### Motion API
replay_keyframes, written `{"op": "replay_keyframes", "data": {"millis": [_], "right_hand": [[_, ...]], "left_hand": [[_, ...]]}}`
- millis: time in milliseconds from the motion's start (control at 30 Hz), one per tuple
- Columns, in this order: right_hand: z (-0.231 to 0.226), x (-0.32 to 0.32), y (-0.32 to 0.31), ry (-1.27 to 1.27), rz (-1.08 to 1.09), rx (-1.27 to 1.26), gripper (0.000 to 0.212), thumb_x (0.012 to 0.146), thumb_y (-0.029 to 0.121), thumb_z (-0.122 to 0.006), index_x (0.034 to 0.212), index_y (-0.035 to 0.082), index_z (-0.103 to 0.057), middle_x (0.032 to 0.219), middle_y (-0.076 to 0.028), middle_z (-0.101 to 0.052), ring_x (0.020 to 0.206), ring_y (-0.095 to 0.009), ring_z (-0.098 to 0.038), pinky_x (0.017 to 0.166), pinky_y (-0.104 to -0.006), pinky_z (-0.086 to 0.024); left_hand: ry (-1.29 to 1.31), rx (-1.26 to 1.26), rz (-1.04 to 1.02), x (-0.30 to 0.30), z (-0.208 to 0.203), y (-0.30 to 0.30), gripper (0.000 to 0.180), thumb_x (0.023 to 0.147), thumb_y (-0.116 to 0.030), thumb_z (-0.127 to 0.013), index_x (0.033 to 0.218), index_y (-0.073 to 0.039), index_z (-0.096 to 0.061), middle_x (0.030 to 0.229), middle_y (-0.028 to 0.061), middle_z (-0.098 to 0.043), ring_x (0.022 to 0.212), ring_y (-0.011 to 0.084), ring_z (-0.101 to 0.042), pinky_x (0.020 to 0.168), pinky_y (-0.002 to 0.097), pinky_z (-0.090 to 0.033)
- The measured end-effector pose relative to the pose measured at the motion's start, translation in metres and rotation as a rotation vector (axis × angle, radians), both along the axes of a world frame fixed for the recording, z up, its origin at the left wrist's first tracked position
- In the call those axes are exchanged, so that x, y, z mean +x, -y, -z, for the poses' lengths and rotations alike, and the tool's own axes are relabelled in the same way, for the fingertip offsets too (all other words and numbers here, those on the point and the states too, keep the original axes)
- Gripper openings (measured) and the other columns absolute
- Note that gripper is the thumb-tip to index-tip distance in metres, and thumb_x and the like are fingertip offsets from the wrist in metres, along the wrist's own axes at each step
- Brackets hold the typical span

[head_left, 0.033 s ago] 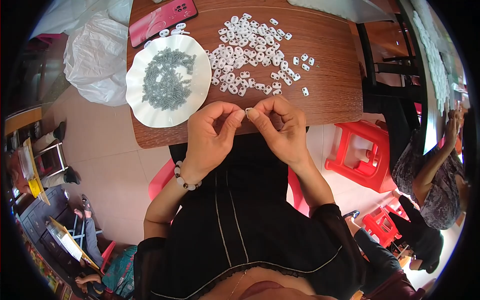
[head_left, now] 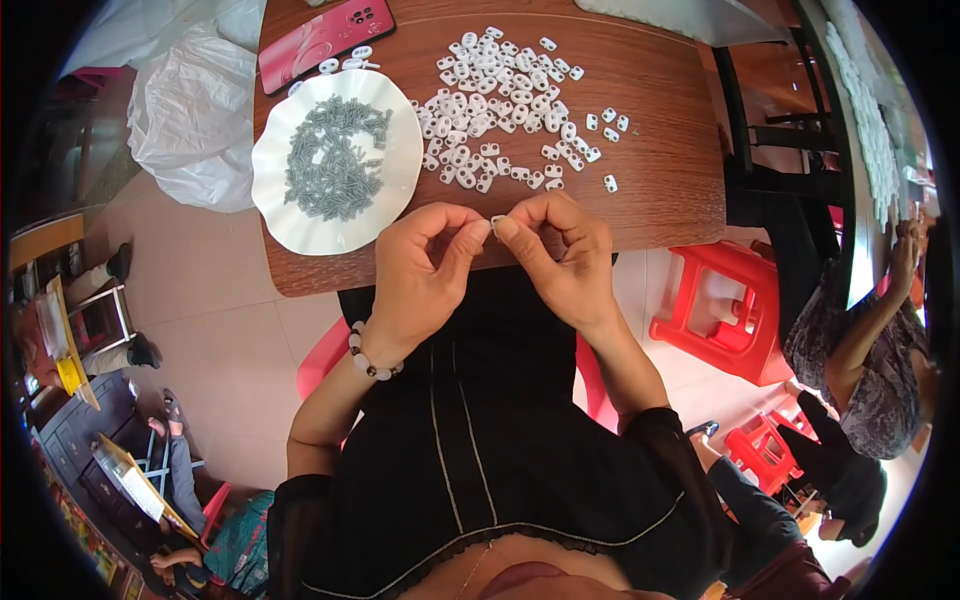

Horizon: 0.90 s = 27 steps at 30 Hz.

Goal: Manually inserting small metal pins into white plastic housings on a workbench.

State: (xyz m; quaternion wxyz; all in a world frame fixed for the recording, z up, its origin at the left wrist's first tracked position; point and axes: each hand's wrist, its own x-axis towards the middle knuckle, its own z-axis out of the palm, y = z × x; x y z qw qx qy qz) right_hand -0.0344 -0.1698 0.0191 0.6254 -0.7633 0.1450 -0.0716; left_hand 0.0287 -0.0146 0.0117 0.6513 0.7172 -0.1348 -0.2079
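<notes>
My right hand (head_left: 560, 255) pinches a small white plastic piece (head_left: 497, 224) between thumb and forefinger, just past the table's near edge. My left hand (head_left: 425, 268) is closed in a pinch too, its fingertips right beside that piece; whatever they hold is too small to make out. Ahead of the hands lies a loose pile of white two-hole plastic pieces (head_left: 520, 95), with several strays to its right. A white wavy-rimmed plate (head_left: 275, 205), left of the pile, carries a heap of small grey springs (head_left: 335, 185).
A pink phone (head_left: 325, 42) lies at the wooden table's (head_left: 660, 190) far left, near a few white oval pieces (head_left: 352, 63). Beyond the left edge sits a white plastic bag (head_left: 195, 120). A red stool (head_left: 700, 310) stands at right; other people sit around.
</notes>
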Motion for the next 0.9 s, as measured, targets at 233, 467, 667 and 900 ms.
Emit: {"op": "replay_keyframes", "data": {"millis": [233,467,667,900], "right_hand": [[0.0068,-0.0024,-0.0032,-0.010,0.013,0.114,0.011,0.085,0.008,-0.070,0.084,-0.001,-0.064,0.077,-0.005,-0.060,0.068,-0.009,-0.055,0.062,-0.0235,-0.044],[0.0077,-0.0028,-0.0011,-0.007,0.011,0.151,0.011,0.086,0.008,-0.070,0.084,-0.001,-0.063,0.077,-0.003,-0.059,0.068,-0.008,-0.055,0.062,-0.0226,-0.044],[0.0053,-0.0051,0.0023,-0.055,0.000,0.193,0.011,0.085,0.007,-0.070,0.083,-0.001,-0.063,0.078,-0.003,-0.060,0.069,-0.008,-0.055,0.063,-0.0226,-0.045],[0.0099,-0.0064,0.0006,-0.041,0.009,0.189,0.010,0.085,0.006,-0.070,0.083,-0.002,-0.063,0.078,-0.005,-0.061,0.070,-0.009,-0.056,0.064,-0.0235,-0.046]], "left_hand": [[-0.032,-0.024,-0.015,-0.0036,0.0030,0.0022,0.013,0.090,-0.009,-0.065,0.086,0.003,-0.066,0.069,0.0028,-0.063,0.063,0.0059,-0.056,0.058,0.0213,-0.045],[-0.044,-0.035,-0.035,-0.0070,0.0027,0.0050,0.012,0.090,-0.008,-0.064,0.087,0.003,-0.066,0.069,0.0029,-0.063,0.062,0.0059,-0.055,0.059,0.0212,-0.045],[0.013,0.011,-0.011,-0.0063,0.0020,0.0040,0.012,0.089,-0.008,-0.065,0.086,0.003,-0.066,0.068,0.0046,-0.063,0.061,0.0072,-0.056,0.058,0.0225,-0.045],[0.044,0.049,0.017,-0.0040,-0.0005,0.0042,0.012,0.088,-0.008,-0.065,0.085,0.003,-0.066,0.067,0.0062,-0.063,0.059,0.0083,-0.056,0.056,0.0235,-0.045]]}}
